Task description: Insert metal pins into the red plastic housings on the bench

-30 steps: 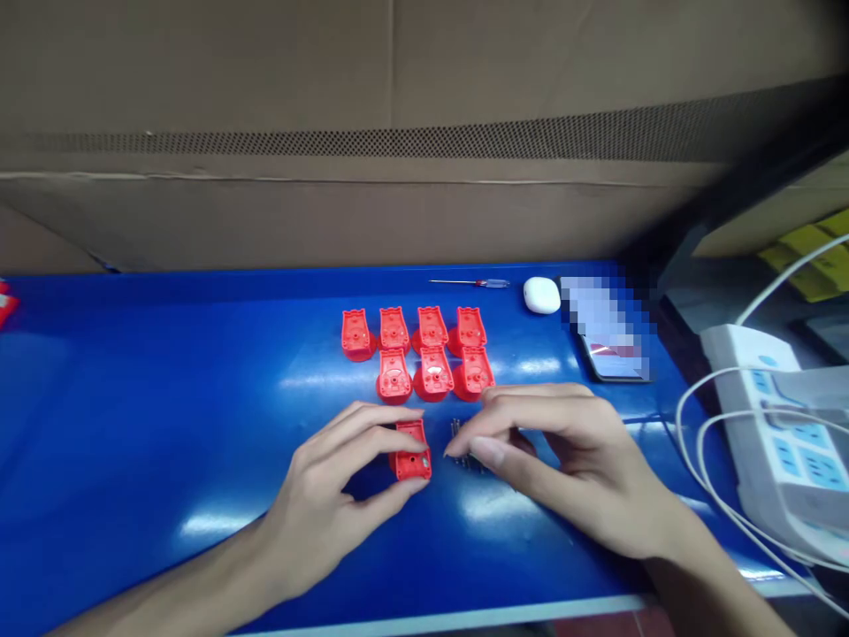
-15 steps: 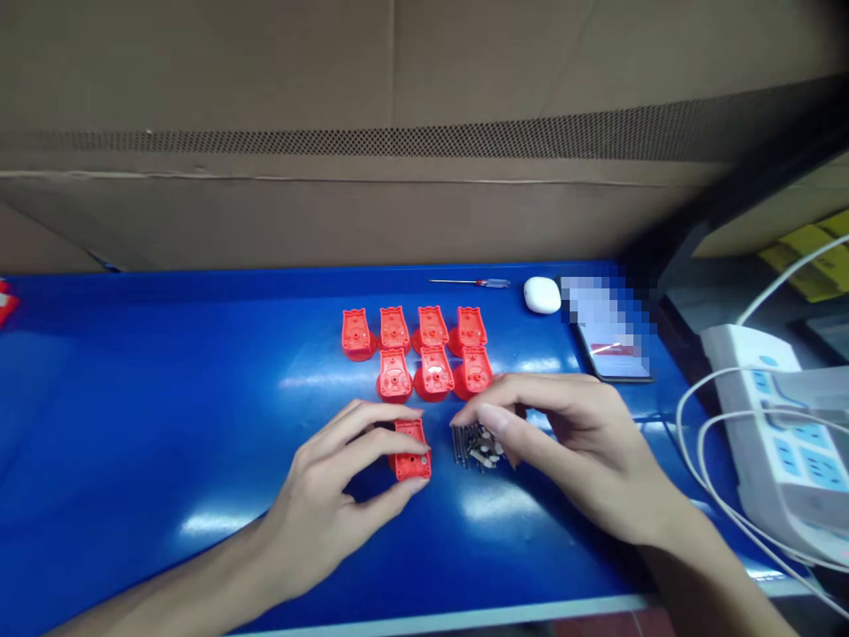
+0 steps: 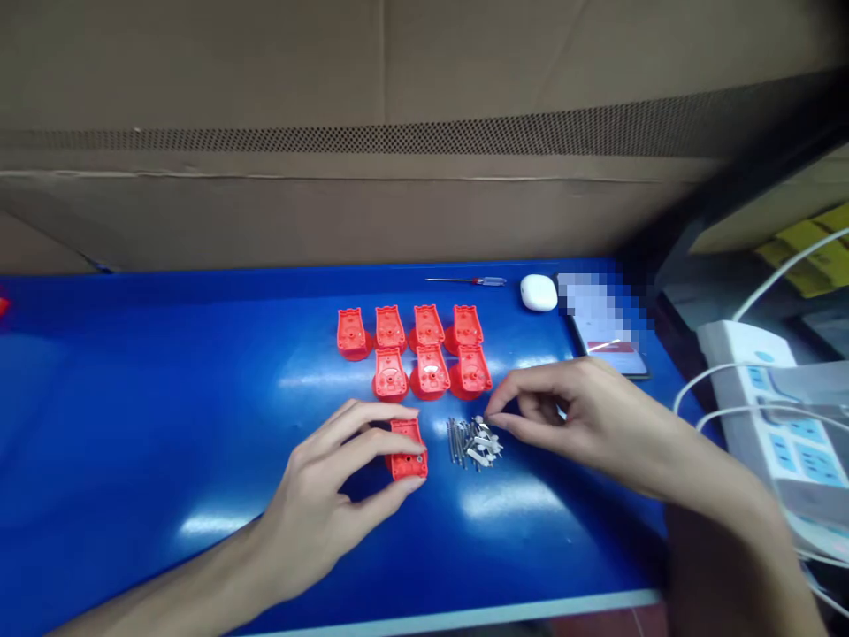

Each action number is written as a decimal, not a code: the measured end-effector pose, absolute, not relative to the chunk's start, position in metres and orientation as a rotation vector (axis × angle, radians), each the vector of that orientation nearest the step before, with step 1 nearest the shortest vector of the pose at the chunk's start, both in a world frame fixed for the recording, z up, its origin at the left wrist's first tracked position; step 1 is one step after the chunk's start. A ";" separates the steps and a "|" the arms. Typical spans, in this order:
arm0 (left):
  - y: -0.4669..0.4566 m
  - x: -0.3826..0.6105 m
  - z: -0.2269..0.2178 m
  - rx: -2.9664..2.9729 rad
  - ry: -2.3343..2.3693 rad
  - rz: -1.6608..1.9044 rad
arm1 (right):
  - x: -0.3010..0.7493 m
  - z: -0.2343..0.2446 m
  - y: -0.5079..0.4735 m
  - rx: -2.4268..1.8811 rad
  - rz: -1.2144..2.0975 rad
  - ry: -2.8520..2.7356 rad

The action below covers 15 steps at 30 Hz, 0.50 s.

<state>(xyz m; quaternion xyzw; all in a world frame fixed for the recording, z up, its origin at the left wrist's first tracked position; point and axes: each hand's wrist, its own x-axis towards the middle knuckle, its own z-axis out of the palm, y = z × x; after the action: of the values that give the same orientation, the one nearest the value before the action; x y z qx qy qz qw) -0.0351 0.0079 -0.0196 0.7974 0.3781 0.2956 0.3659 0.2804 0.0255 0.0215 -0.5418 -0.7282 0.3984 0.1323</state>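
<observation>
My left hand grips a small red plastic housing between thumb and fingers, resting it on the blue table. Just right of it lies a little heap of metal pins and small white parts. My right hand hovers at the heap's right edge with thumb and forefinger pinched together; whether anything is between them is too small to see. Several more red housings stand in two rows behind.
A thin screwdriver, a white earbud case and a phone lie at the back right. A white power strip with cables sits off the table's right edge. Cardboard walls the back.
My right hand has drawn back to the right off the heap, uncovering the pins and white parts. My left hand and its red housing have stayed in place.
</observation>
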 end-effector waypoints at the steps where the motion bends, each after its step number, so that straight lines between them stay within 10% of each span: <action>1: 0.008 -0.035 -0.020 2.049 0.976 0.759 | 0.283 0.020 0.027 -1.580 1.135 -2.132; 15: 0.009 -0.035 -0.019 2.051 0.964 0.764 | 0.291 0.006 0.030 -1.696 1.062 -2.223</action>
<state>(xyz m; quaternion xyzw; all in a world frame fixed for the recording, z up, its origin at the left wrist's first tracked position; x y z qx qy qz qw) -0.0346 0.0086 -0.0191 0.7979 0.3751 0.2972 0.3664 0.2914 0.0299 0.0062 -0.5653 -0.7413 0.3540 0.0753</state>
